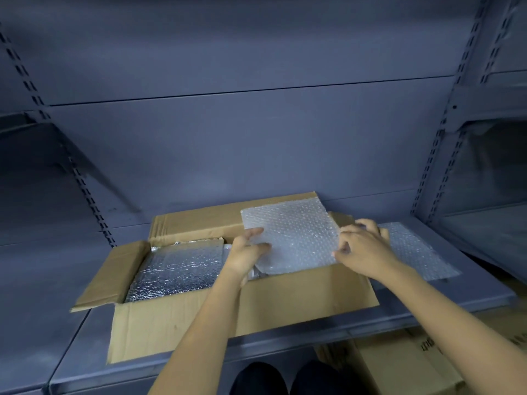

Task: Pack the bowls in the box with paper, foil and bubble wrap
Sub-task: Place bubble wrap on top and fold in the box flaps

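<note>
on a grey metal shelf, both hands, left hand and right hand, pinch a bubble wrap sheet over the foil-lined cardboard box.

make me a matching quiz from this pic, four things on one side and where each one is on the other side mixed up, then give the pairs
Things
1. held bubble wrap
2. foil
3. spare bubble wrap
4. lower carton

Places
a. lying on the shelf, right of the box
b. under the shelf, lower right
c. gripped by the left hand and right hand above the box's right part
d. inside the box, left part

Pairs: 1-c, 2-d, 3-a, 4-b
</note>
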A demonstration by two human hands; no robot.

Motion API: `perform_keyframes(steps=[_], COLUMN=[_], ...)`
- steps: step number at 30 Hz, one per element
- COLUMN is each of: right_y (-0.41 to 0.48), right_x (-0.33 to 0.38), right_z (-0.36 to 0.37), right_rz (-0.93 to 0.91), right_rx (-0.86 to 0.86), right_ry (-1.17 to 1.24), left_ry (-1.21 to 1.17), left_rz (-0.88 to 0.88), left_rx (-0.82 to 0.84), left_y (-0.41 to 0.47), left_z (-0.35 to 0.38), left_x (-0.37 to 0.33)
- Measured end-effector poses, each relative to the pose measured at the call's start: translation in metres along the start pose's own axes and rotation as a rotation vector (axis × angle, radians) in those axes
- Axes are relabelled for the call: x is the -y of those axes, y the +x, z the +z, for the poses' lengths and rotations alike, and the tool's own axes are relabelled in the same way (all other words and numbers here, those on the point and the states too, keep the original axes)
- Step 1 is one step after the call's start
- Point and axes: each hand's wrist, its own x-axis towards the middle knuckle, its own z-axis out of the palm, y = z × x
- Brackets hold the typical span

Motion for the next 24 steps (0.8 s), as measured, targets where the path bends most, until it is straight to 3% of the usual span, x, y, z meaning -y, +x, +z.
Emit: perform_keyframes(steps=[4, 7, 9, 14, 17, 24], right_y=[0.0, 0.006, 0.009, 0.008, 0.007, 0.012], right_x=[0.005, 0.008, 0.01, 0.015, 0.016, 0.001], right_z=[-0.001, 0.0, -0.001, -0.002, -0.002, 0.003], right_rz=[-0.003, -0.008, -0.034, -0.183, -0.225, -0.267], right_rx=[0.004, -0.01, 0.01, 0.022, 0.078, 0.21], right_ry=[-0.022, -0.05, 0.0, 0.256, 0.334, 0.32], left_ry=[0.104, 0.064, -0.007, -0.229, -0.021, 0.643], left_rz=[0.074, 0.127, 0.098, -0.107, -0.138, 0.105], left_rx=[0.028, 0.18, 0.243, 0.195, 0.253, 0.159], left_y=[-0.01, -0.013, -0.016, -0.014, -0.017, -0.015], left_z=[0.003, 0.0, -0.003, -0.008, -0.005, -0.001], left_x=[-0.004, -0.002, -0.003, -0.011, -0.01, 0.002])
